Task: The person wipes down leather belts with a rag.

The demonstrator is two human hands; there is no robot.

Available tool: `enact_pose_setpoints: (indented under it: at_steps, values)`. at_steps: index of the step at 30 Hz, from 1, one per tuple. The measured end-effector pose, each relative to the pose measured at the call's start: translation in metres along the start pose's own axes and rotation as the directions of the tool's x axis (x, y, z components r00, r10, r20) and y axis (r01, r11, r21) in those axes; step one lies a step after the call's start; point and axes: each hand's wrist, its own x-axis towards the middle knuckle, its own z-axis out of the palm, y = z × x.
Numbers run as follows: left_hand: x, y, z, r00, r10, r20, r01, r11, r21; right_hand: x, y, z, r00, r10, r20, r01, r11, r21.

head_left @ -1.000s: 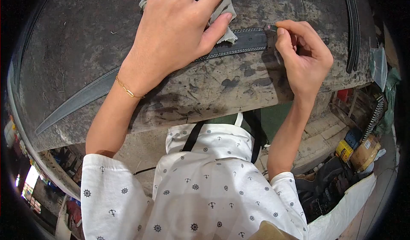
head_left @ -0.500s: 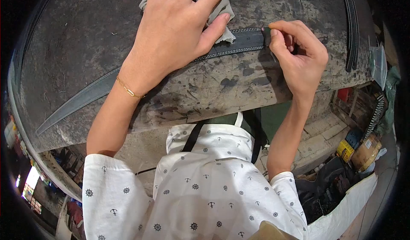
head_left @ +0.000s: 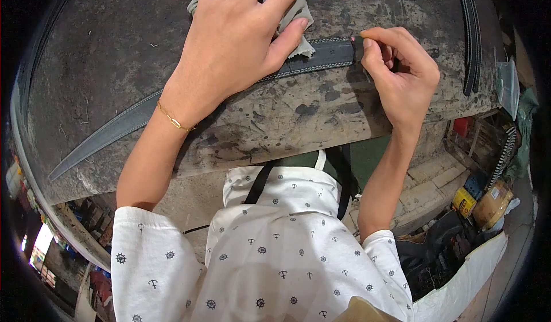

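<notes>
A dark grey leather strap [head_left: 330, 54] with pale stitching along both edges lies in a curve across the stained work surface. Its tapered end points toward the lower left. My left hand [head_left: 238, 32] lies over a crumpled grey cloth [head_left: 298, 21], with its thumb and fingers bearing on it, and the fingertips run out of the frame at the top. Under the hand and forearm, part of the strap is hidden. My right hand [head_left: 402, 64] pinches the dark end of the strap between thumb and index finger, the other fingers curled in.
Another dark stitched strap [head_left: 473, 41] lies at the right of the work surface [head_left: 138, 47]. Past the right edge hangs a clear plastic bag [head_left: 508, 87]. Lower right are a yellow box [head_left: 464, 202], a cardboard box [head_left: 492, 203] and a black bag [head_left: 427, 259].
</notes>
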Motion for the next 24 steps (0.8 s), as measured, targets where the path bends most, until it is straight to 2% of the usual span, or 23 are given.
enact_pose_setpoints:
  at_steps: [3,9,11,13,14,15,16,17,19,20,24]
  values:
    - [0.0,0.0,0.0,1.0,0.001,-0.004,-0.001,1.0,-0.006,0.0,-0.001,0.001,0.999,0.021,-0.027,-0.021,1.0,0.006]
    - [0.0,-0.001,0.0,1.0,0.011,0.008,-0.011,1.0,0.019,-0.001,-0.001,-0.002,1.0,-0.015,0.018,0.015,1.0,-0.008]
    - [0.0,-0.001,0.0,1.0,0.017,0.016,-0.017,1.0,0.024,-0.003,-0.001,0.0,0.974,0.158,-0.164,-0.127,0.975,0.181]
    - [-0.002,-0.001,0.002,0.995,-0.03,0.092,0.042,0.99,-0.131,-0.002,0.0,-0.003,0.963,0.169,-0.211,-0.136,0.977,0.163]
    - [0.0,0.009,0.016,0.976,0.029,-0.215,-0.065,0.985,-0.16,-0.001,0.001,-0.003,0.937,0.212,-0.277,-0.147,0.96,0.236]
    - [0.005,0.017,0.014,0.984,0.042,-0.17,-0.09,0.955,-0.283,0.0,0.004,-0.005,0.905,0.258,-0.337,-0.152,0.938,0.31]
    - [0.008,0.025,0.016,0.985,0.088,-0.149,-0.132,0.941,-0.311,0.0,0.01,-0.009,0.893,0.282,-0.352,-0.134,0.911,0.39]
    - [0.008,0.031,0.02,0.983,0.134,-0.129,-0.171,0.925,-0.341,0.0,0.013,-0.01,0.892,0.279,-0.355,-0.128,0.91,0.394]
    - [0.003,0.033,0.023,0.987,0.138,-0.087,-0.158,0.937,-0.311,-0.001,0.016,-0.012,0.849,0.348,-0.398,-0.105,0.849,0.518]
    - [0.002,0.034,0.024,0.99,0.136,-0.044,-0.143,0.946,-0.29,-0.001,0.017,-0.012,0.846,0.347,-0.405,-0.101,0.85,0.518]
    - [0.005,0.034,0.022,0.982,0.177,-0.069,-0.189,0.942,-0.276,-0.003,0.013,-0.013,0.852,0.394,-0.345,-0.073,0.742,0.667]
